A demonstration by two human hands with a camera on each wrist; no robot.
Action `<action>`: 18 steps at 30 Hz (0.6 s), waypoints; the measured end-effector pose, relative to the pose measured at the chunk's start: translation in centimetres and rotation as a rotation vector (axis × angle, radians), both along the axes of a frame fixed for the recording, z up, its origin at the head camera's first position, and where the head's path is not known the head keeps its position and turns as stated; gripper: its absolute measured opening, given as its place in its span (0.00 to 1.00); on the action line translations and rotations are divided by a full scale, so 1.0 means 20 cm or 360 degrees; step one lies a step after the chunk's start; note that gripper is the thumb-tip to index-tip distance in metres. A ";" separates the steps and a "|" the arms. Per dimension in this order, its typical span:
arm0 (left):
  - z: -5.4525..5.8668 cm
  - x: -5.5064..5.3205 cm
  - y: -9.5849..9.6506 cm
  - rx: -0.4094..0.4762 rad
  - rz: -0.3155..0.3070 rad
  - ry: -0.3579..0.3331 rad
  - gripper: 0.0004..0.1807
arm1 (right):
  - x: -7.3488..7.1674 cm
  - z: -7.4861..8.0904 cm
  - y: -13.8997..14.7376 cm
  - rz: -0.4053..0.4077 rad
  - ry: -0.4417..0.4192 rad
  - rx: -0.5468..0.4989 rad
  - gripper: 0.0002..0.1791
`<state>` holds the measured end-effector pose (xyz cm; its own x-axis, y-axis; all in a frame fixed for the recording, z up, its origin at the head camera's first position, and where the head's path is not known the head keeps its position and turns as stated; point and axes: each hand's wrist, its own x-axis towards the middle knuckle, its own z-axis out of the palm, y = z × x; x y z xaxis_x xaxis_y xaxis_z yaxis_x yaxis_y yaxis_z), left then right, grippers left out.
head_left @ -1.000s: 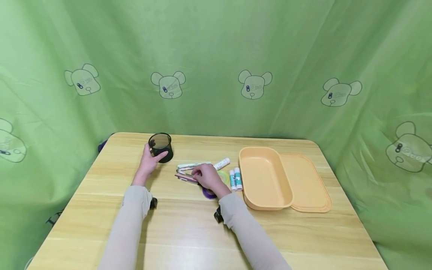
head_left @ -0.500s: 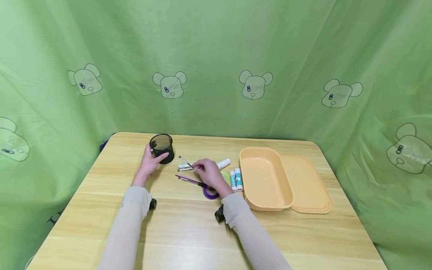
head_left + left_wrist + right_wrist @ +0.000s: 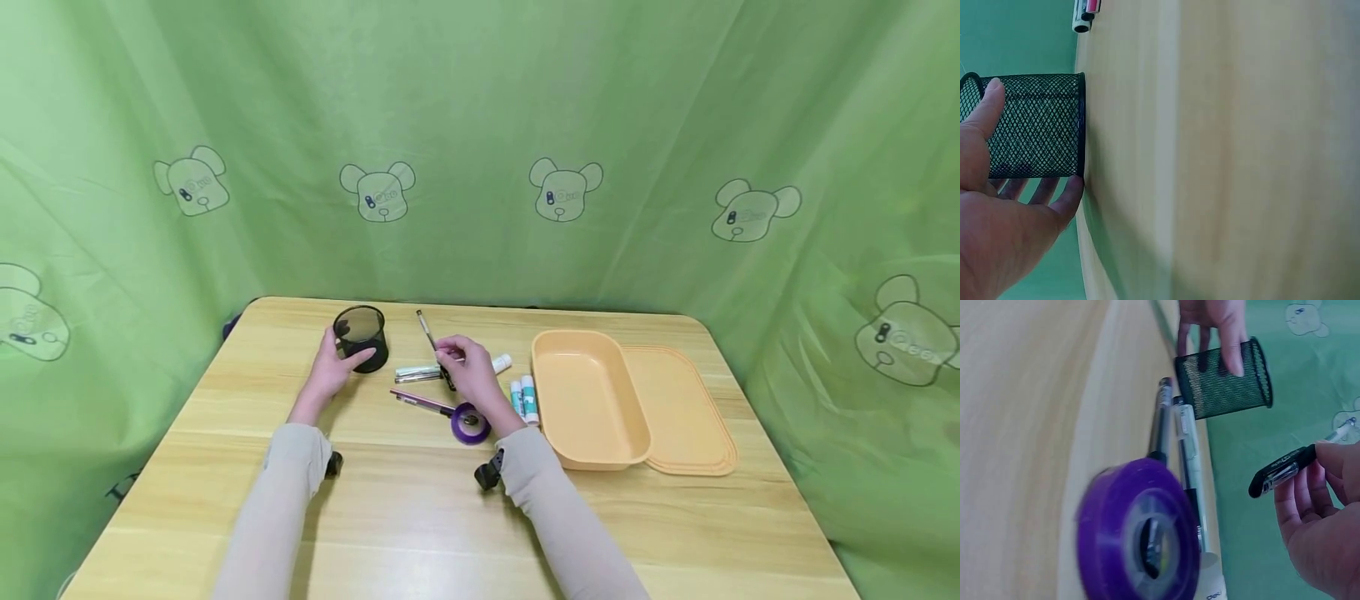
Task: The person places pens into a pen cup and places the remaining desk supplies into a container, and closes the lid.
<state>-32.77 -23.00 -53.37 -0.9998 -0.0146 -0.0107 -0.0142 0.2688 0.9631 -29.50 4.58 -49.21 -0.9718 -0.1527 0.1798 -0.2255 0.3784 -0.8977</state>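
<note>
While tilted in the fingers of the right hand point(image 3: 471, 375), around the centre of the head view, looks light and stiff: a slim pen point(image 3: 427, 330) with its plain end toward the upper left and its black cap lower down. Would probably roll or twist on its smooth, clear barrel if pinched loosely; best taken just behind the cap, between thumb and fingertips. Not especially fragile, by the look of it. Held above the table point(image 3: 397, 517), apart from the mesh cup point(image 3: 1035, 134).

With the mesh cup, upright and left of centre in the head view, expect a light but rigid wire body, open at the top, apt to slide or tip if knocked. Best steadied round the wall, low down.

On the right, closed on the pen, with thumb and fingers curled round it beside the cap. With the left hand point(image 3: 327, 371), clasped about the mesh cup, with the thumb near the rim and the fingers curled toward the base. At lower centre of the right-wrist view, note a purple tape roll point(image 3: 1100, 537) with loose pens point(image 3: 1191, 447) beyond.
</note>
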 end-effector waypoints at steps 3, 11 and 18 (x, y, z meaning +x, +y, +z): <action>-0.01 0.02 0.00 0.0010 -0.0015 -0.0010 0.50 | 0.01 0.03 0.02 -0.0023 -0.0007 -0.0068 0.13; 0.02 0.09 0.01 0.0015 -0.0097 -0.0013 0.50 | 0.01 0.08 0.05 -0.0134 -0.0115 -0.0318 0.17; -0.01 0.10 0.02 0.0038 -0.0098 0.0019 0.49 | -0.01 0.09 0.07 -0.0140 -0.0107 -0.0514 0.23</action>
<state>-30.75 -22.53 -53.60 -0.9989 0.0470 0.0016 0.0131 0.2459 0.9692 -29.62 6.00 -47.45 -0.9900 -0.0135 0.1402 -0.1409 0.0876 -0.9861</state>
